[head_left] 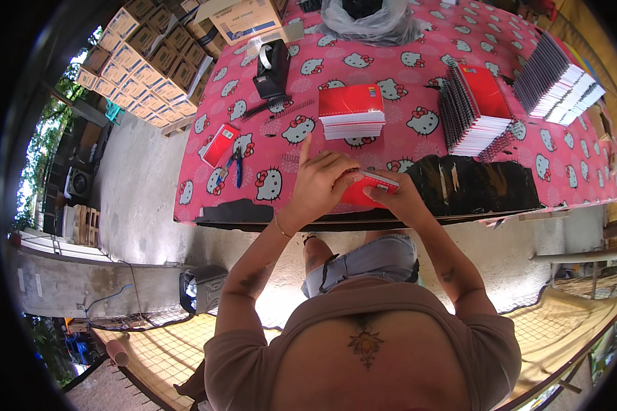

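A small red notebook (356, 197) is held over the table's near edge. My right hand (403, 200) grips it at the right end, thumb across the top. At its upper left, my left hand (324, 179) pinches with thumb and curled fingers, the index finger pointing away; whether anything small is between those fingertips is hidden. Beyond my hands stands a stack of red notebooks (352, 109) with white page edges. To the left lie another red notebook (219, 145) and blue-handled pliers (238, 168). Loose black spiral coils (278, 109) lie farther back.
Spiral-bound red notebooks (476, 109) and a taller notebook stack (557, 79) stand on the right. A black device with a pale handle (271, 70) sits back left. A plastic bag (370, 27) is at the back. Torn black patches (476, 185) mark the pink tablecloth (363, 72). Cartons (147, 75) are stacked left.
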A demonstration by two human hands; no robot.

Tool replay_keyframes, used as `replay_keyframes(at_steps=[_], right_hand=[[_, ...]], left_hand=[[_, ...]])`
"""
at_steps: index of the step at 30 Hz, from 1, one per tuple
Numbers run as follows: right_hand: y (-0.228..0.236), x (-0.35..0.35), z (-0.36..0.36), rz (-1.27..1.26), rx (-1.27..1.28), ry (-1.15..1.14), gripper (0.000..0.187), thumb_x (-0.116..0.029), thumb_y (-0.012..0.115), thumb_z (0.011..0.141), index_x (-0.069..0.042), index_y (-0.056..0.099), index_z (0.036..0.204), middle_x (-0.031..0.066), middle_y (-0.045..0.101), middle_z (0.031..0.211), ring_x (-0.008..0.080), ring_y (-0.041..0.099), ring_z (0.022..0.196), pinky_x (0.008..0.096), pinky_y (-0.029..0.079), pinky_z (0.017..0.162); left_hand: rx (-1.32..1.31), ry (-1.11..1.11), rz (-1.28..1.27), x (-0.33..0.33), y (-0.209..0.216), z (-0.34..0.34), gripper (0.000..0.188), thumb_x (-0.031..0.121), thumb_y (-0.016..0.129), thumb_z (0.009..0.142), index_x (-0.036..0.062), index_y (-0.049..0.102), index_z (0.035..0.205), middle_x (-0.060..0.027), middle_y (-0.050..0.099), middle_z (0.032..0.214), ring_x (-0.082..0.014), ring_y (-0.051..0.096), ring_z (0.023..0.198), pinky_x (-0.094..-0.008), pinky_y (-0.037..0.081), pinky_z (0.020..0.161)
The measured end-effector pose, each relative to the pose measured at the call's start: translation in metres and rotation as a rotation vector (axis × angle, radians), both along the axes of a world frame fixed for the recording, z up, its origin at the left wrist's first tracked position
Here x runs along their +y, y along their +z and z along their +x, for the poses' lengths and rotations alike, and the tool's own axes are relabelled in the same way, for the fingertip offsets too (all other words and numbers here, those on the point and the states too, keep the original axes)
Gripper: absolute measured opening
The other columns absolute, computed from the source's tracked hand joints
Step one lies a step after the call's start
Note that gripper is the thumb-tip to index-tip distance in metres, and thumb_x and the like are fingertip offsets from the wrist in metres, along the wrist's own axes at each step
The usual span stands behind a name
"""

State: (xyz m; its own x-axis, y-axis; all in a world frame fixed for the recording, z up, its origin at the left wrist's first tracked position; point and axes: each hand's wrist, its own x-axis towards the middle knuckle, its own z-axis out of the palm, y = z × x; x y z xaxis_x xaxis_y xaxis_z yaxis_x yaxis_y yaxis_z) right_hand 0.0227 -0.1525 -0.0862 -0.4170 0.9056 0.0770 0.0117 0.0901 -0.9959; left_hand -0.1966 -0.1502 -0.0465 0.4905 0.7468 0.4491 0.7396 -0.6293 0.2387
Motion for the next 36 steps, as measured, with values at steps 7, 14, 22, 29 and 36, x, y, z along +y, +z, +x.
replay_keyframes(at_steps=[7, 14, 22, 29, 36], right_hand=[[0.006, 0.001, 0.001, -0.093, 0.124, -0.094, 0.03, -0.01, 0.069, 0.091, 0.001, 0.068, 0.118, 0.0057, 0.07, 0.098, 0.0091, 0.061, 0.085, 0.0266, 0.051, 0.078], [-0.003, 0.006, -0.002, -0.105, 0.197, -0.084, 0.034, -0.009, 0.069, 0.09, 0.0, 0.065, 0.123, 0.0081, 0.071, 0.106, 0.011, 0.064, 0.088, 0.0275, 0.051, 0.082], [-0.013, 0.015, 0.001, 0.13, 0.084, -0.088, 0.034, -0.007, 0.068, 0.09, 0.0, 0.065, 0.124, 0.0087, 0.073, 0.101, 0.0092, 0.063, 0.088, 0.0276, 0.052, 0.081], [-0.041, 0.019, 0.0, 0.084, -0.034, -0.096, 0.032, -0.003, 0.066, 0.088, -0.004, 0.068, 0.12, 0.0151, 0.074, 0.097, 0.0116, 0.067, 0.089, 0.0301, 0.052, 0.081], [-0.052, 0.018, 0.001, 0.212, -0.004, -0.026, 0.034, -0.005, 0.068, 0.084, -0.003, 0.069, 0.118, 0.0146, 0.074, 0.094, 0.0109, 0.066, 0.087, 0.0308, 0.053, 0.077]], left_hand=[[0.198, 0.194, 0.132, -0.036, -0.055, 0.037, 0.092, 0.065, 0.034, 0.096, -0.0105, 0.028, 0.148, -0.0336, 0.023, 0.156, -0.0488, 0.018, 0.148, -0.0704, 0.007, 0.112], [0.195, 0.136, -0.001, -0.037, -0.048, 0.039, 0.081, 0.05, 0.042, 0.097, -0.0096, 0.026, 0.15, -0.0335, 0.023, 0.156, -0.0488, 0.016, 0.148, -0.0701, 0.005, 0.113], [0.198, 0.123, 0.113, -0.033, -0.063, 0.039, 0.08, 0.053, 0.037, 0.099, -0.0104, 0.029, 0.148, -0.0324, 0.023, 0.156, -0.0476, 0.016, 0.148, -0.0681, 0.005, 0.114], [0.234, 0.108, 0.014, -0.017, -0.049, 0.051, 0.087, 0.061, 0.033, 0.098, -0.01, 0.029, 0.149, -0.0325, 0.027, 0.155, -0.0441, 0.019, 0.149, -0.0664, 0.003, 0.115], [0.287, 0.122, 0.057, -0.01, -0.043, 0.056, 0.088, 0.064, 0.03, 0.098, -0.0083, 0.03, 0.149, -0.0296, 0.028, 0.156, -0.0435, 0.02, 0.149, -0.0648, 0.004, 0.116]])
